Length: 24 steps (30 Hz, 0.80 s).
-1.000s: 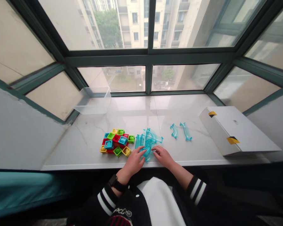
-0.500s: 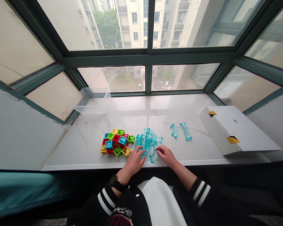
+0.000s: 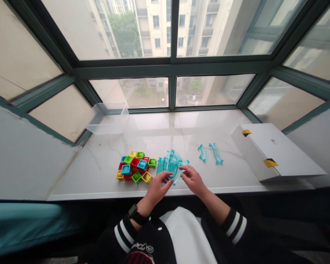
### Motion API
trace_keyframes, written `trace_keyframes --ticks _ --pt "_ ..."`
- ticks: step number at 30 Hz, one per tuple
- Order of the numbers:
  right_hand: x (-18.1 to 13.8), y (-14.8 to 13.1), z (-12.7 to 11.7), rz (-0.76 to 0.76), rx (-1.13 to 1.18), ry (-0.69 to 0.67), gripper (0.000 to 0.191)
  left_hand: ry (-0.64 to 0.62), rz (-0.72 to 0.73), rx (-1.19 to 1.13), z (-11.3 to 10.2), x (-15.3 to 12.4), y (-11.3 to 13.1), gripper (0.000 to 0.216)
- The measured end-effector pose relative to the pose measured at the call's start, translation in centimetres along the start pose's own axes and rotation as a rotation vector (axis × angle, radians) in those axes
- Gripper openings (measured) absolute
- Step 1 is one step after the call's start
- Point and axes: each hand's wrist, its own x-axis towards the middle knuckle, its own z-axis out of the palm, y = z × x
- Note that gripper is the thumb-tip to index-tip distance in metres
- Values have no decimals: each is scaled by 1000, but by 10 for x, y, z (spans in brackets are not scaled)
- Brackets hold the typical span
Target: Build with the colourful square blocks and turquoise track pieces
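A pile of clear blue plastic track pieces [image 3: 167, 159] lies in front of me on the white marble-look sill. At its near right side, a curved track piece [image 3: 177, 178] is between my hands. My right hand [image 3: 193, 179] has its fingers bent against the right edge of that piece, thumb and forefinger gripping it. My left hand [image 3: 160, 185] is at the near edge of the pile, thumb and fingers apart, fingertips close to the curved piece's left side. Overlapping clear plastic partly hides the exact contact.
Left of the pile sits a cluster of coloured blocks [image 3: 134, 167]. Two separate track pieces, one short and curved [image 3: 202, 153], one longer [image 3: 216, 154], lie to the right. A clear plastic bin [image 3: 110, 119] stands back left; a white box [image 3: 277, 152] with yellow-black tape is at right.
The curved piece has shifted up and left towards the pile between my hands. My left hand has moved slightly right, and my right fingertips have moved slightly up the sill.
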Motion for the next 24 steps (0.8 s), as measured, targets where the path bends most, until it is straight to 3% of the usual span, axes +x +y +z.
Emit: trace_keyframes --ticks 9,17,24 --pt "-2 -17 -1 -103 6 -29 36 3 -131 -149 4 4 -5 25" --pt "-4 -23 0 -175 -30 -29 40 -25 -238 -404 7 6 -10 42" --pt "-7 -26 1 -187 -44 -80 33 64 -316 -563 6 15 -4 54"
